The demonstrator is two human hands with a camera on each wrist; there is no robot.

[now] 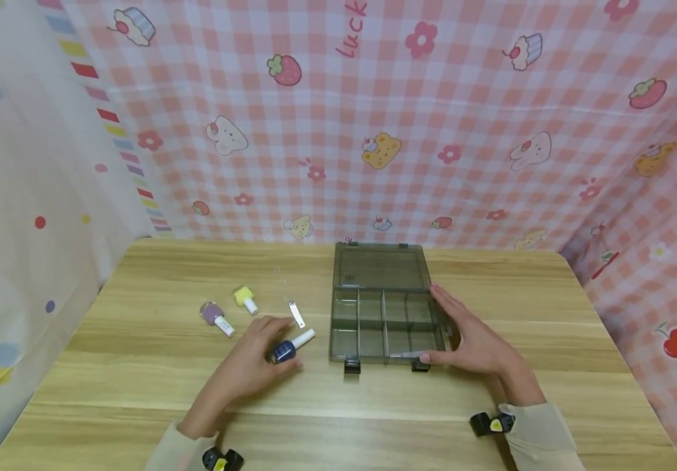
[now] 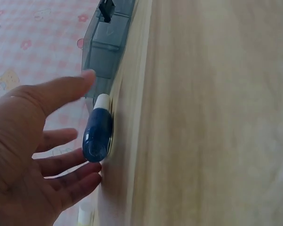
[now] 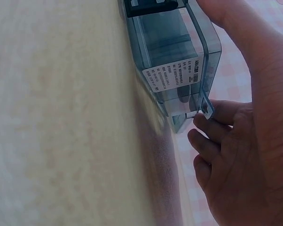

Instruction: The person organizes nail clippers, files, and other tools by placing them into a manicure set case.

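Note:
A dark blue nail polish bottle [image 1: 284, 352] with a white cap lies on the table. My left hand [image 1: 257, 356] is spread around it, thumb on the near side and fingers on the far side; in the left wrist view the thumb stands apart from the bottle [image 2: 98, 134]. A nail clipper [image 1: 296, 314] lies just beyond that hand. My right hand [image 1: 479, 337] holds the right side of a smoky clear compartment box [image 1: 372, 358], thumb at its front edge and fingers along its side. The box's lid [image 1: 381, 267] is laid back, and its compartments show.
To the left lie a purple nail polish bottle [image 1: 211, 313] and a yellow one [image 1: 244, 296], both with white caps. A thin clear item [image 1: 279, 278] is beyond the clipper. Two black latches [image 1: 352, 366] stick out from the box's front. A checked curtain [image 1: 314, 131] hangs behind the table.

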